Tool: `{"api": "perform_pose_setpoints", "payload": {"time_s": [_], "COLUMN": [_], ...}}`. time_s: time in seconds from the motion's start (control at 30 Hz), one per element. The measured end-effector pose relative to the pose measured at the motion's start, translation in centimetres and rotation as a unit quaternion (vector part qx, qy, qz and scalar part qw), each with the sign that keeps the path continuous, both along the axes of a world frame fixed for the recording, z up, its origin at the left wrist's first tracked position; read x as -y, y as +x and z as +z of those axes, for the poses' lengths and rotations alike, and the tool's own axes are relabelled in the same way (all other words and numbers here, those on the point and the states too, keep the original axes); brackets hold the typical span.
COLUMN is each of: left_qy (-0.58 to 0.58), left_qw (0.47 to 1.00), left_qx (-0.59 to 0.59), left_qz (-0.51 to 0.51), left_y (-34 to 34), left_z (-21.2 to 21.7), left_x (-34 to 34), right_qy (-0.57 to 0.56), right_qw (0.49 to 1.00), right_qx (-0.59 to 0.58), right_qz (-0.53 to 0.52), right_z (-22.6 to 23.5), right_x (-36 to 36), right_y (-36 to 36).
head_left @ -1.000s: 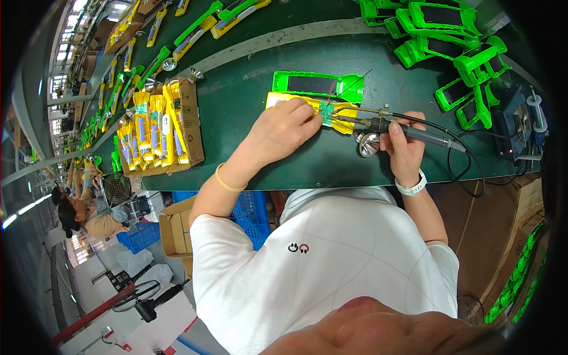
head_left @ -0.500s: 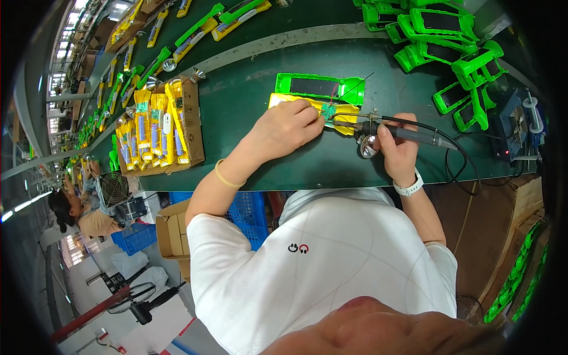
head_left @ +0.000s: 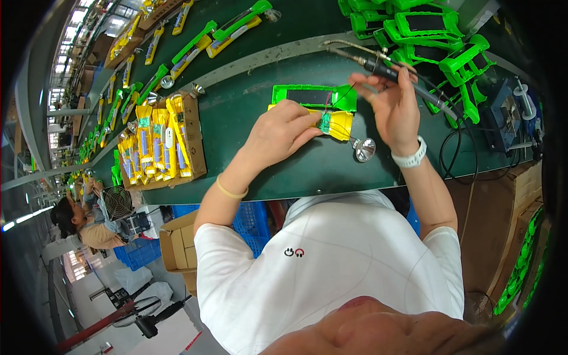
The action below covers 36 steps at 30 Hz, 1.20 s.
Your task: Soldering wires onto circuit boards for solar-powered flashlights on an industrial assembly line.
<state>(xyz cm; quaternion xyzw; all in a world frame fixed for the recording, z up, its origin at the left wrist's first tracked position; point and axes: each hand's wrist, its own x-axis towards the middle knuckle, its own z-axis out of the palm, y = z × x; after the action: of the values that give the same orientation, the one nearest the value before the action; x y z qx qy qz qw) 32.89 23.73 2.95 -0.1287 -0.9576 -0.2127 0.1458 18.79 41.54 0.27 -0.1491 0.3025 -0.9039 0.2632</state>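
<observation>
My left hand (head_left: 281, 131) presses down on a yellow plastic housing (head_left: 340, 124) that carries a small green circuit board (head_left: 325, 122). Behind the housing lies a bright green shell with a dark panel (head_left: 310, 95). A silver reflector cup (head_left: 364, 149) hangs off the housing by thin wires. My right hand (head_left: 393, 106) holds a black soldering iron (head_left: 378, 67) raised above the bench, its metal tip pointing away to the left, clear of the board. The iron's dark cable (head_left: 455, 127) trails to the right.
A cardboard tray of yellow housings (head_left: 158, 142) sits left on the green bench (head_left: 248, 106). A pile of green shells (head_left: 438, 29) lies at the back right. A solder spool and stand (head_left: 515, 109) are at the right edge. Another person (head_left: 83, 222) works farther left.
My right hand has lifted the soldering iron up and away from the circuit board. The left hand has stayed on the yellow housing.
</observation>
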Motion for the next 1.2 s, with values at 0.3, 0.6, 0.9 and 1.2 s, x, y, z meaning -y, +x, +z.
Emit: {"api": "perform_pose_setpoints", "payload": {"time_s": [0.3,0.6,0.9,1.2], "left_qy": [0.420,0.078,0.193,0.037], "left_qw": [0.879,0.982,0.957,0.984], "left_qx": [0.099,-0.033,0.105,0.123], "left_qz": [0.203,0.167,0.191,0.123], "left_y": [-4.2,-2.7,-2.1,-3.0], "left_z": [-1.4,-3.9,-2.8,-2.1], "left_x": [-3.7,-2.1,-1.3,-1.4], "right_qy": [0.005,0.197,0.196,0.324], "right_qw": [1.000,0.980,0.971,0.917], "right_qx": [-0.022,-0.011,-0.120,-0.230], "right_qz": [-0.016,0.015,-0.065,-0.023], "right_z": [0.3,-2.2,-2.8,-4.3], "right_x": [0.2,-1.6,-4.8,-4.6], "right_y": [-0.4,0.5,1.4,1.7]}}
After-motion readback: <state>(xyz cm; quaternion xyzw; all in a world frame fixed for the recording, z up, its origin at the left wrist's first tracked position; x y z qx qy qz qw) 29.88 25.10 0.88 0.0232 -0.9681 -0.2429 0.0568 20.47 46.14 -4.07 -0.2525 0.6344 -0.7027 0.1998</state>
